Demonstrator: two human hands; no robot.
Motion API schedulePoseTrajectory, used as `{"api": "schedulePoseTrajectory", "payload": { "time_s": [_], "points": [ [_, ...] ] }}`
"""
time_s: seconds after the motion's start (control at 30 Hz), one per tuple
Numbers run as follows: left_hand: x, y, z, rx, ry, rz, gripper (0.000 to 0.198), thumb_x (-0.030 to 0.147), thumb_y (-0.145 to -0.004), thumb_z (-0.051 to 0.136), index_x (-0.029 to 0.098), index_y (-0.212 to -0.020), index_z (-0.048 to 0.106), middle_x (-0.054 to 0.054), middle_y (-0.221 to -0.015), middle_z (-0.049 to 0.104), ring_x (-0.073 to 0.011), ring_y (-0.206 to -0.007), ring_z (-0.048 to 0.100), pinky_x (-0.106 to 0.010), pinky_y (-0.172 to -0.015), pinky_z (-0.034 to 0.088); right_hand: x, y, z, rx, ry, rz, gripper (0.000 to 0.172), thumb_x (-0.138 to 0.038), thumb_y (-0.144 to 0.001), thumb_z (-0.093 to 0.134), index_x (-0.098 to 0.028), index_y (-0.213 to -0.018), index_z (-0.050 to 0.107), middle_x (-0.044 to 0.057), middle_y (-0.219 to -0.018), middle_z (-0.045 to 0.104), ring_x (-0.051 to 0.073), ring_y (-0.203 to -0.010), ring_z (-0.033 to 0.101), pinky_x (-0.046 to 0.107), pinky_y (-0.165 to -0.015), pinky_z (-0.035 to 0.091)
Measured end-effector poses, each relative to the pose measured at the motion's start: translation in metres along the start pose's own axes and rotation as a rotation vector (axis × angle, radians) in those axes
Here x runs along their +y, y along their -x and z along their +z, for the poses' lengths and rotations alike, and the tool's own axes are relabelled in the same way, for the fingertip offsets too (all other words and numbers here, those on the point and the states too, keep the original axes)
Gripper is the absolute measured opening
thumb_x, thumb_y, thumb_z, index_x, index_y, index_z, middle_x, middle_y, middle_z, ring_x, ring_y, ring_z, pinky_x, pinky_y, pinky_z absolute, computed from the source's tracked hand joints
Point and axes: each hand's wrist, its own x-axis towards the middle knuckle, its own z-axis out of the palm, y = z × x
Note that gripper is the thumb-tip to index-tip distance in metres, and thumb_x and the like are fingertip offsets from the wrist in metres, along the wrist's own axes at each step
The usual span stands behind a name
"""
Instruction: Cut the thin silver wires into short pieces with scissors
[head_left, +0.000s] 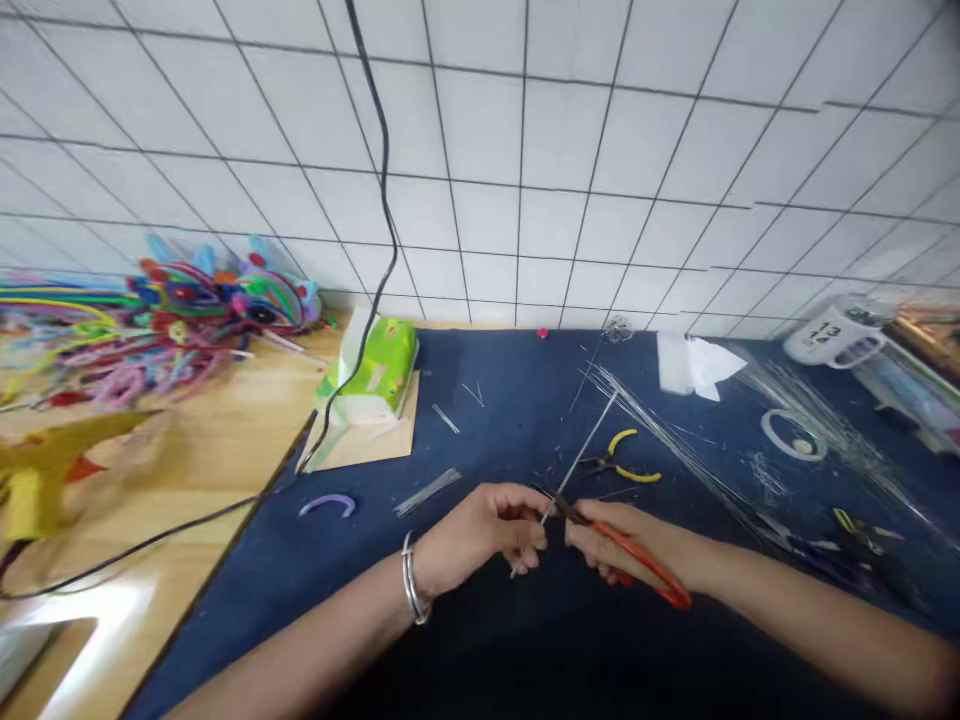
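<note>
Left hand [501, 528] is pinching a grey rod [589, 447]; right hand [626, 522] is holding red-handled pliers [664, 582] so close that slippage is risking a nip

White glare on the wooden table [217, 450]; outer edges soft, stretched.

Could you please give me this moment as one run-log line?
left hand: pinching thin grey rod; right hand: gripping red-handled tool, tip at rod; nearby: yellow-handled pliers on dark blue surface

Dark-blue mat [510, 420]: yellow-handled pliers [612, 463], lilac curved piece [330, 499], short wires [427, 492]. Wooden tabletop [225, 435] alongside: colourful craft pieces [180, 328].
</note>
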Motion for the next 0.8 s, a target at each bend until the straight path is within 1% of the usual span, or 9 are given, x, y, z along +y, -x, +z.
{"api": "schedulePoseTrajectory", "payload": {
  "time_s": [0.13,0.27,0.37,0.43,0.57,0.63,0.73,0.8],
  "points": [
    [0.003,0.003,0.001,0.007,-0.031,-0.009,0.025,0.018,-0.073,0.058,0.012,-0.097,0.059,-0.004,-0.071,0.059,-0.0086,-0.055,0.055,-0.02,-0.05,0.043,-0.005,0.004,0.003,0.007,0.009,-0.009,0.032,-0.047,-0.084,0.041,-0.017,-0.09,0.045,-0.003,-0.071,0.045,0.007,-0.06,0.048,0.021,-0.055,0.045],
    [0.004,0.004,0.002,0.011,-0.055,-0.025,0.026,0.018,-0.073,0.057,0.013,-0.099,0.059,-0.004,-0.071,0.06,-0.0094,-0.057,0.057,-0.019,-0.049,0.042,-0.014,0.008,0.003,0.013,0.044,0.026,0.029,-0.045,-0.084,0.041,-0.017,-0.088,0.045,-0.001,-0.073,0.048,0.01,-0.062,0.052,0.021,-0.055,0.046],
    [0.004,0.004,0.004,0.008,-0.043,-0.036,0.026,0.017,-0.073,0.056,0.013,-0.098,0.059,-0.003,-0.071,0.06,-0.0095,-0.057,0.058,-0.018,-0.048,0.042,-0.019,0.01,0.007,0.03,0.09,0.018,0.023,-0.039,-0.084,0.043,-0.017,-0.088,0.046,-0.001,-0.07,0.049,0.009,-0.059,0.05,0.021,-0.055,0.045],
    [0.004,0.005,0.006,0.011,-0.029,-0.046,0.025,0.016,-0.073,0.056,0.013,-0.098,0.059,-0.003,-0.07,0.06,-0.0088,-0.055,0.057,-0.017,-0.048,0.042,-0.022,0.009,0.011,0.054,0.079,0.029,0.018,-0.034,-0.084,0.042,-0.017,-0.087,0.047,-0.002,-0.068,0.047,0.008,-0.057,0.047,0.02,-0.053,0.044],
    [0.004,0.004,0.007,0.014,0.029,-0.081,0.024,0.014,-0.071,0.057,0.013,-0.095,0.06,-0.002,-0.068,0.06,-0.0078,-0.052,0.056,-0.016,-0.046,0.043,-0.025,0.006,0.018,0.092,0.001,0.099,0.009,-0.024,-0.081,0.041,-0.017,-0.083,0.046,-0.002,-0.065,0.043,0.007,-0.052,0.042,0.018,-0.047,0.04],
    [0.001,0.003,0.007,0.006,0.081,-0.101,0.025,0.014,-0.07,0.058,0.012,-0.095,0.06,-0.002,-0.069,0.06,-0.0079,-0.052,0.057,-0.016,-0.045,0.044,-0.024,0.004,0.02,0.104,-0.034,0.139,0.008,-0.019,-0.078,0.039,-0.016,-0.082,0.046,-0.004,-0.062,0.041,0.006,-0.047,0.039,0.016,-0.043,0.037],
    [-0.006,-0.001,0.003,0.002,0.178,-0.141,0.027,0.015,-0.07,0.059,0.012,-0.096,0.059,-0.003,-0.07,0.06,-0.0079,-0.052,0.057,-0.016,-0.045,0.044,-0.015,0.0,0.018,0.077,-0.113,0.236,0.013,-0.016,-0.074,0.039,-0.017,-0.085,0.045,-0.006,-0.054,0.038,0.005,-0.039,0.036,0.015,-0.037,0.032],
    [-0.011,-0.004,0.001,0.009,0.234,-0.169,0.027,0.014,-0.069,0.06,0.011,-0.095,0.058,-0.004,-0.071,0.06,-0.0075,-0.052,0.057,-0.015,-0.044,0.044,-0.007,-0.005,0.014,0.036,-0.175,0.302,0.019,-0.016,-0.069,0.041,-0.018,-0.088,0.045,-0.008,-0.05,0.037,0.005,-0.036,0.037,0.015,-0.035,0.032]
  ]
}}
